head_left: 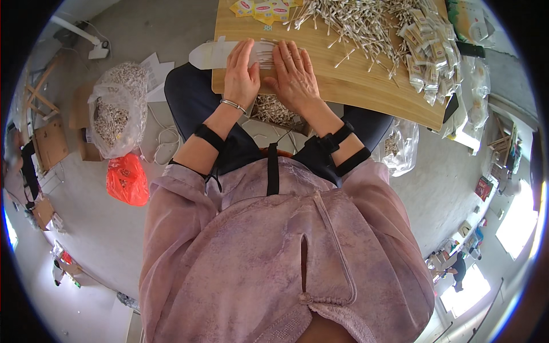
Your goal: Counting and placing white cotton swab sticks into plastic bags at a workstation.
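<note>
Near the table's front edge, my left hand (pixel 241 74) is closed over a flat white packet (pixel 207 56), its fingers long and close together. The packet's pointed end sticks out past the table's left edge. A small row of cotton swabs (pixel 266 55) lies between my two hands at the packet's right side. My right hand (pixel 295 75) rests flat with its fingers stretched out over the right ends of these swabs. How far the swabs reach into the packet is hidden under my left hand.
A big heap of loose cotton swabs (pixel 357 26) covers the far table, beside stacked filled packs (pixel 430 54) at right. Yellow cards (pixel 267 10) lie at the far left. Below are a box of swabs (pixel 273 111), a clear bag (pixel 117 111) and a red bag (pixel 127 179).
</note>
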A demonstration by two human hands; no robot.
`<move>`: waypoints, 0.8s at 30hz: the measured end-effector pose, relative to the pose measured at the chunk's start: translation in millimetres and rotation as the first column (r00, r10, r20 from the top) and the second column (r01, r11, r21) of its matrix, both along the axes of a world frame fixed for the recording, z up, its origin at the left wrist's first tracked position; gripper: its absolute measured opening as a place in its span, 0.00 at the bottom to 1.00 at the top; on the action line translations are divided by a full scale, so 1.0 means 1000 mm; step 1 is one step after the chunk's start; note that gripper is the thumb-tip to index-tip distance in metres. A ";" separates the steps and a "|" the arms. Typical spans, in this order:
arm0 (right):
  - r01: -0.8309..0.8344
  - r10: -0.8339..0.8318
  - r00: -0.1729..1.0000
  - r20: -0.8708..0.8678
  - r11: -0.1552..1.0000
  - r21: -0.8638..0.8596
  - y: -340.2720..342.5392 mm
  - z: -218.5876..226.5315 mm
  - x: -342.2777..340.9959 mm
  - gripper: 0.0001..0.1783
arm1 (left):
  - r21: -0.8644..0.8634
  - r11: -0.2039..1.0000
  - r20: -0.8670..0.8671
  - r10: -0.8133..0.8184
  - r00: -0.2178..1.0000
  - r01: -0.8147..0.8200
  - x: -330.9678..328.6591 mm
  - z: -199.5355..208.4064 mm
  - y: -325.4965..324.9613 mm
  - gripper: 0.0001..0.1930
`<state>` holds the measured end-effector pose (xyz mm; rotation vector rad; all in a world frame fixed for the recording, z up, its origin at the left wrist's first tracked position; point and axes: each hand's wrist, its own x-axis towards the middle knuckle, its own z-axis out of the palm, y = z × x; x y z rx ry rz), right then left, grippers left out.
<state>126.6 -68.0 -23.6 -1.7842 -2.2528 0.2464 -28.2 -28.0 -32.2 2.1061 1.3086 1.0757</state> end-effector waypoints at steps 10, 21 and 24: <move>-0.013 0.035 0.985 0.172 0.992 -0.127 0.000 0.006 -0.005 0.45 | 0.042 0.999 -0.021 0.005 1.000 -0.005 0.000 -0.006 0.005 0.22; -0.057 0.089 0.972 0.218 0.988 -0.147 -0.009 0.012 -0.004 0.47 | -0.020 0.999 0.047 0.039 0.998 -0.038 -0.003 0.001 0.001 0.23; -0.085 0.114 0.976 0.187 0.984 -0.154 -0.015 0.008 -0.003 0.46 | -0.025 0.998 0.064 0.059 0.996 -0.057 -0.002 0.001 0.000 0.24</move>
